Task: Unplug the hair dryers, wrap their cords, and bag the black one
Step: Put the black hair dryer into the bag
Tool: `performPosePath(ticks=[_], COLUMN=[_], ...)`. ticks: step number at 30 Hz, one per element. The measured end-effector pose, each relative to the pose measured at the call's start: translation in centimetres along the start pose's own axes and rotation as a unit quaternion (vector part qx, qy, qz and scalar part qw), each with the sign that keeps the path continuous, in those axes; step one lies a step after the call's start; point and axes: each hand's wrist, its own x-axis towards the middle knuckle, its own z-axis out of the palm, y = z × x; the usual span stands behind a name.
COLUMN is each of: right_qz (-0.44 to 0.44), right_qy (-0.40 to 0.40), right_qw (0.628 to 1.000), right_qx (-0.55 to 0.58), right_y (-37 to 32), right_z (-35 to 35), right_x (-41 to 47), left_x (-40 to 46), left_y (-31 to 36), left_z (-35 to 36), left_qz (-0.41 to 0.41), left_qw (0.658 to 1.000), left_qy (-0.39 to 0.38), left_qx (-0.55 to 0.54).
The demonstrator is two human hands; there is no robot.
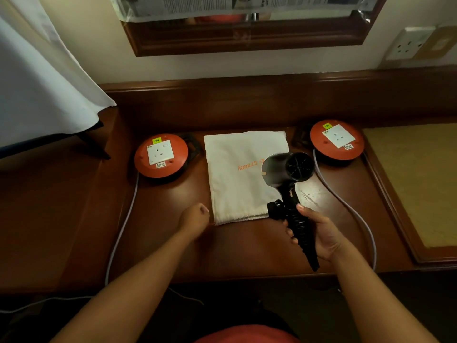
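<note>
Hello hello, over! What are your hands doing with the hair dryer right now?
Right hand grips black hair dryer by its cord-wrapped handle, above white bag. Left hand curled at bag's near corner; grip unclear. Bag flat, dryer not in. Nothing blocking.

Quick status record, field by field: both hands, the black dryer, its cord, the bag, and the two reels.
right hand: grips the black hair dryer by its handle, held above the desk
cord: wrapped around the handle, plug beside it
left hand: at the lower left corner of the white bag; whether it pinches the bag cannot be told
white bag: lies flat on the desk, not yet holding the dryer
left reel: socket free
right reel: socket free
</note>
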Motion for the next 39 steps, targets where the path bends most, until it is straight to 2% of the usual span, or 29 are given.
performPosePath(ticks=[5,10,15,17,20,23,32,36,39], right_qz=[-0.027,-0.031,-0.067,-0.075,-0.078,-0.06,-0.038,-0.052,-0.08], right_qy=[0.032,0.031,0.068,0.068,0.051,0.041,0.0,0.003,0.02], right_qw=[0.996,0.991,0.954,0.94,0.923,0.916,0.896,0.884,0.863], right_qx=[-0.082,-0.126,-0.284,-0.326,-0.374,-0.395,-0.443,-0.464,-0.498], right_y=[1.0,1.4,1.7,2.1,2.9,3.5,4.5,4.6,4.4], right_z=[-0.3,-0.7,-1.4,-1.6,-1.8,-2.0,-2.0,-2.0,-1.8], right_x=[0.2,0.5,0.7,0.8,0.8,0.7,1.7,2.6,3.2], left_x=[-0.4,0.3,1.4,1.9,2.1,1.5,1.9,2.7,2.8], left_y=[0.3,0.1,-1.0,-1.1,-0.6,0.1,2.6,3.0,3.1], left_z=[2.2,4.4,5.6,5.9,5.8,5.0,3.5,3.4,3.4], left_qz=[0.144,0.205,0.22,0.226,0.177,0.131,0.097,0.145,0.168], left_qw=[0.971,0.943,0.922,0.935,0.98,0.991,0.99,0.986,0.975], left_qy=[-0.026,-0.024,-0.012,-0.001,0.004,0.026,0.0,0.006,0.023], left_qx=[0.188,0.26,0.317,0.272,0.09,-0.027,-0.097,-0.084,-0.141])
